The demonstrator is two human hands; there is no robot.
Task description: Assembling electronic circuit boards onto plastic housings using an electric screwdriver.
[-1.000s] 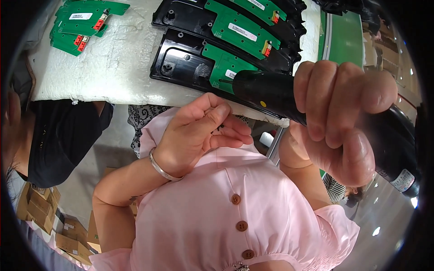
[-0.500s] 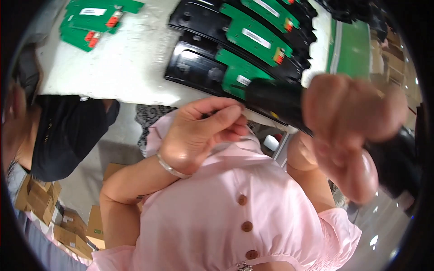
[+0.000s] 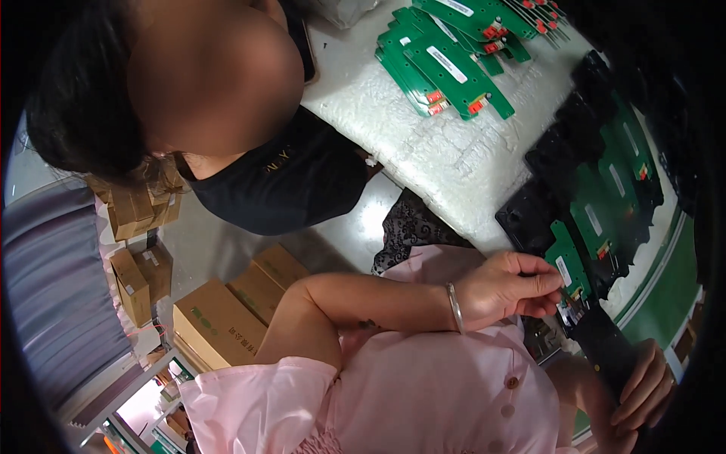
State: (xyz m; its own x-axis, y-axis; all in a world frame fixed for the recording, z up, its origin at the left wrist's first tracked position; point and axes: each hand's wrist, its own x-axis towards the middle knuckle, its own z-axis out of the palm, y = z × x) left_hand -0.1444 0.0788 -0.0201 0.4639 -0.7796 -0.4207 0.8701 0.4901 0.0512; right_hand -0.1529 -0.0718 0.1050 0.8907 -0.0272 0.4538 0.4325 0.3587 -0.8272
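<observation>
- Left hand [image 3: 508, 291] curling beside nearest green board [image 3: 560, 247]; unable to tell if holding anything
- Right hand [image 3: 643, 390] gripping black tool [image 3: 609, 344]
- Board lying on black panel [image 3: 524, 221], right side of tabletop [image 3: 446, 163]

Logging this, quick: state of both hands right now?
Left hand: closed in a pinch; whether it holds anything cannot be told.
Right hand: closed around a black handheld tool.
</observation>
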